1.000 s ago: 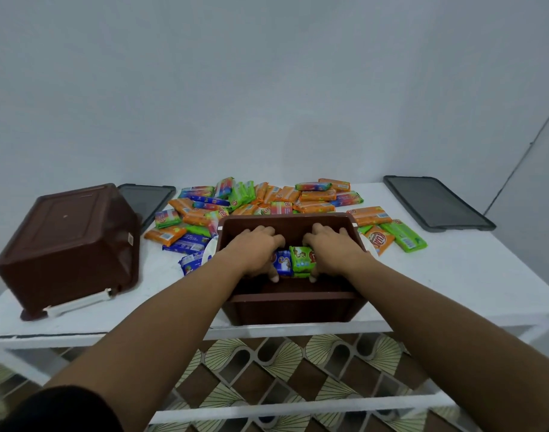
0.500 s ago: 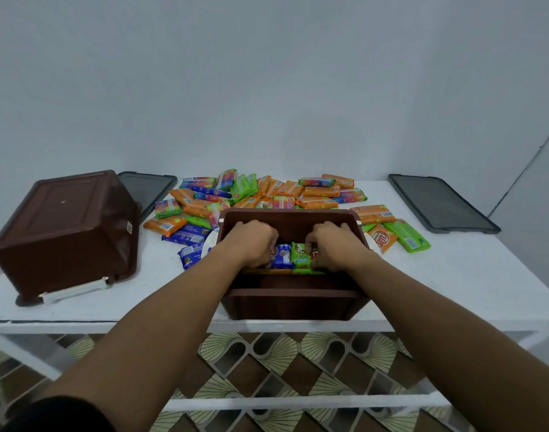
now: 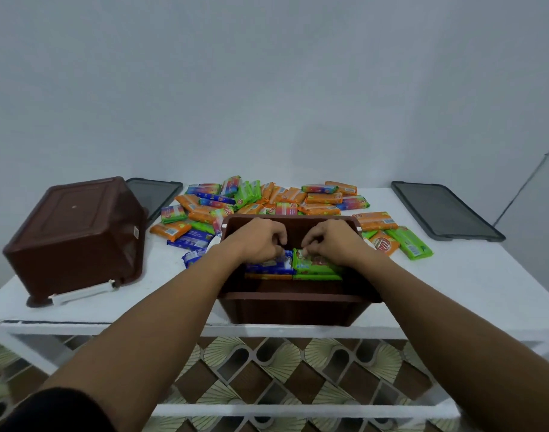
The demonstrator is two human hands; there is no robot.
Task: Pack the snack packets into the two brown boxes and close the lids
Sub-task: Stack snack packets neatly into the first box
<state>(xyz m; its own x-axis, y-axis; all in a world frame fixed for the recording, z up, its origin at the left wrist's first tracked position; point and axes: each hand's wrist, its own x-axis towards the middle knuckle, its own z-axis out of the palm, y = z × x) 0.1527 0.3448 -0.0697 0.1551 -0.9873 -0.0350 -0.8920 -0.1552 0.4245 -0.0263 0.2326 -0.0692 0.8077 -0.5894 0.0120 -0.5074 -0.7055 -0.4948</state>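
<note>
**Now both hands are down in the open box, each on a packet**

Broadest of all is the white table (image 3: pixel 454 275), which fills the middle of the frame from edge to edge. At centre left an overturned brown box (image 3: pixel 77 238) lies tilted with its base facing up. The open brown box (image 3: pixel 292 308) stands at the table's near edge in the centre of the frame, mouth upward. Two dark lids lie flat on the table: the left lid (image 3: pixel 156 194) is partly hidden behind the overturned box, and the right lid (image 3: pixel 444 210) sits well apart at centre right. A loose pile of snack packets (image 3: pixel 279 199), orange, green and blue, spreads across the table just behind the open box, with a few more spilling to either side of it.

Both forearms reach in from the lower corners of the frame. The left hand (image 3: pixel 257 241) is inside the open box, fingers curled, gripping a blue packet (image 3: pixel 273 266). The right hand (image 3: pixel 329 241) is just beside it, fingers curled and pinching the top edge of a green packet (image 3: pixel 313 265). These two packets lie side by side, touching, on top of other packets already in the box.
</note>
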